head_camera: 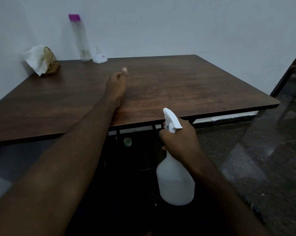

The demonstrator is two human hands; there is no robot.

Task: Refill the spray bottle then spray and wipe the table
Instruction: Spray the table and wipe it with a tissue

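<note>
Right hand (179,142): curled tight round the neck of the spray bottle (175,183)
Bottle: upright, hanging just off the near edge of the table (194,86), nozzle facing the tabletop
Left hand (116,84): out over the table, fingers straight, holding nothing, way closer to the tissues (35,59)
</note>
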